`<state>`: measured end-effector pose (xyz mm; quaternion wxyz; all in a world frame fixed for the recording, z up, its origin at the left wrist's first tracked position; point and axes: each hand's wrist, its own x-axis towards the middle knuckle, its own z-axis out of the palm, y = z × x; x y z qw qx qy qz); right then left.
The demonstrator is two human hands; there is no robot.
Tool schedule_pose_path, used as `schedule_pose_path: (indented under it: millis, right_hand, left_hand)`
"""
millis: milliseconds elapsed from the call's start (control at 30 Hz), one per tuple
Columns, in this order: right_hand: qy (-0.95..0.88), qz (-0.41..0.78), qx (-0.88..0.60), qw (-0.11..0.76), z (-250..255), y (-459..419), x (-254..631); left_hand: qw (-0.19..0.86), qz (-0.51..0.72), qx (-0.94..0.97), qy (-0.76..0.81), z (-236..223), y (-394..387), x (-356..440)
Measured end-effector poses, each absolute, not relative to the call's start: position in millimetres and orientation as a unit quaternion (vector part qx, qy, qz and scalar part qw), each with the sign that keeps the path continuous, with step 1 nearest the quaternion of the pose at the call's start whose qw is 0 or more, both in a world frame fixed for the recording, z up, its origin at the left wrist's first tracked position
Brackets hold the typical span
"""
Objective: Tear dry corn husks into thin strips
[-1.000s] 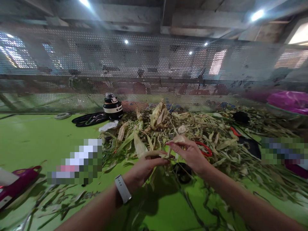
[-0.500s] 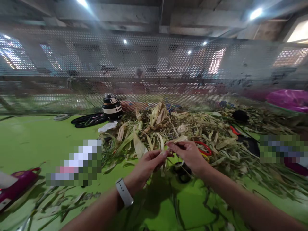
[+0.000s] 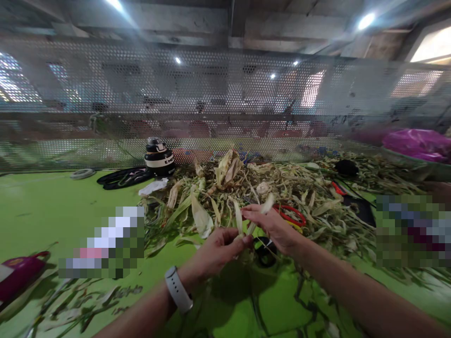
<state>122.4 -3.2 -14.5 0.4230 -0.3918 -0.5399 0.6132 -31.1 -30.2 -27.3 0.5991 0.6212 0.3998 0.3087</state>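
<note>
My left hand point(image 3: 225, 249), with a pale watch band point(image 3: 178, 288) on its wrist, pinches pale corn husk strips point(image 3: 238, 218) between thumb and fingers. Its far fingers are partly hidden. Just to the right, my right hand point(image 3: 276, 227) has its fingers stretched toward the left, with one husk strip running up against them. Below and between the hands lies a black looped object point(image 3: 266, 252), perhaps scissor handles. A red loop point(image 3: 291, 215) with a yellow one point(image 3: 295, 226) rests behind my right hand.
A heap of dried corn husks point(image 3: 310, 197) spreads across the green table point(image 3: 42, 202). Toward the back stand a black and white bottle point(image 3: 159, 158) and a black coiled item point(image 3: 123, 177). A purple tool point(image 3: 21, 274) lies at left. Behind rises a perforated screen point(image 3: 211, 84).
My right hand's fingers have straightened from a pinch near the husk. The left hand has come slightly lower, still holding the strips. The whole view has shifted a little.
</note>
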Motion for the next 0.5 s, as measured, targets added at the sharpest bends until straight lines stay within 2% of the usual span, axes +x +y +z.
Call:
schedule_pose_path:
  millis: [300, 500]
  right_hand:
    - [-0.467, 0.686, -0.361, 0.426, -17.9, -4.4, 118.5]
    - [-0.447, 0.702, -0.389, 0.395, -21.4, -9.2, 116.0]
  left_hand:
    - [0.688, 0.374, 0.509, 0.357, -31.7, -30.8, -28.7]
    - [0.671, 0.289, 0.583, 0.354, -29.6, -29.9, -35.9]
